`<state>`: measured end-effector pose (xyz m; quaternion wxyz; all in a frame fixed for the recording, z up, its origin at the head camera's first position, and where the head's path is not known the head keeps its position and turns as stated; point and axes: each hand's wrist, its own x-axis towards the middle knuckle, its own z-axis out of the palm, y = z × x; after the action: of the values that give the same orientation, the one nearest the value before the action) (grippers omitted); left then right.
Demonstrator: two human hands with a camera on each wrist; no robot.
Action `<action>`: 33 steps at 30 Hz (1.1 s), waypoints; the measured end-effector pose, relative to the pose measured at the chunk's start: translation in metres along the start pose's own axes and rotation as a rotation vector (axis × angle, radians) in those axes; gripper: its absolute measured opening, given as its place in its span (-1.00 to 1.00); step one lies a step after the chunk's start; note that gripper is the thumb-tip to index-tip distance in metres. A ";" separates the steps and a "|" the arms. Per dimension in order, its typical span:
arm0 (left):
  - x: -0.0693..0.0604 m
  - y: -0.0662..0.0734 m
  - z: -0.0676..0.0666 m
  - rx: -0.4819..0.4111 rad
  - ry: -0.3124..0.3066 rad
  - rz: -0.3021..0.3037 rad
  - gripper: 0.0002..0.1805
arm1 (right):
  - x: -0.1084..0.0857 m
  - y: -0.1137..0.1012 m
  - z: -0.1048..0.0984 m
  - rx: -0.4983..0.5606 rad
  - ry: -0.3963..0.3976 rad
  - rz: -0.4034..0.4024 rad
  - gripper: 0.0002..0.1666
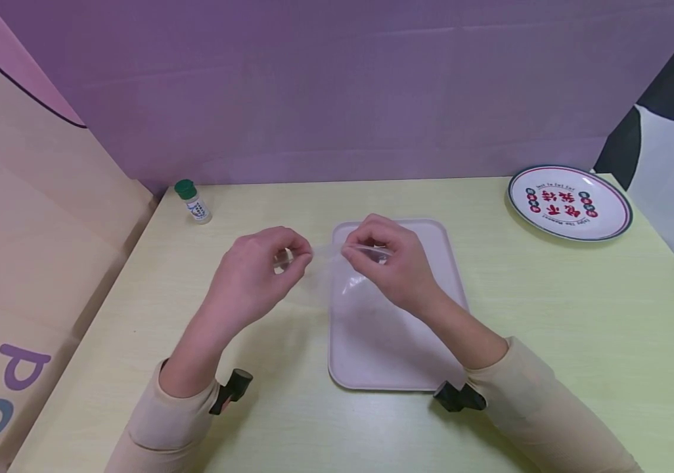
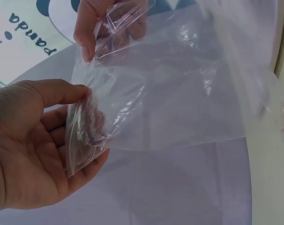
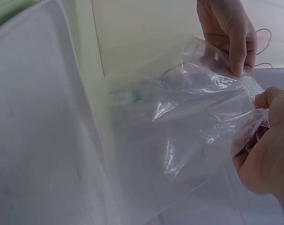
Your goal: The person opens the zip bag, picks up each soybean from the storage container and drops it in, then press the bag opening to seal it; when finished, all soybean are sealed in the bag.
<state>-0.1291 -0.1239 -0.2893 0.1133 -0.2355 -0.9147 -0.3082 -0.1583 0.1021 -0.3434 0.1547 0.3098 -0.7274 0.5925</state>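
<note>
A clear plastic bag (image 2: 175, 98) hangs between the two hands, above the left side of a pale tray (image 1: 396, 341). My left hand (image 1: 260, 269) pinches one part of the bag's top edge between thumb and fingers. Close beside it, my right hand (image 1: 393, 263) pinches the same edge. The right wrist view shows the bag (image 3: 179, 136) creased and shiny near both hands, its lower part spreading smoothly downward. In the head view the bag is so transparent that its outline is hard to follow.
At the back left stands a small bottle (image 1: 196, 205) with a green cap. A white oval plate (image 1: 570, 203) with red characters lies at the back right. A purple panel (image 1: 349, 92) rises behind the table (image 1: 550, 315), and a printed panel (image 1: 29, 263) stands on the left.
</note>
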 end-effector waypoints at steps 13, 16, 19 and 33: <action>-0.001 0.001 0.000 -0.005 0.025 0.024 -0.95 | 0.000 -0.001 0.000 0.019 0.003 0.008 -0.89; -0.001 0.000 0.001 -0.035 0.027 0.021 -0.96 | -0.001 -0.002 0.001 0.019 0.001 0.014 -0.90; 0.000 0.000 0.002 -0.043 0.028 0.023 -0.96 | -0.001 -0.002 0.001 0.017 -0.005 0.013 -0.90; -0.001 0.002 0.003 -0.055 0.016 0.032 -0.95 | -0.002 -0.002 0.003 0.030 -0.020 0.015 -0.88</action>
<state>-0.1276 -0.1208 -0.2904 0.1190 -0.2508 -0.9010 -0.3334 -0.1549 0.0992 -0.3437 0.1385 0.3126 -0.7222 0.6013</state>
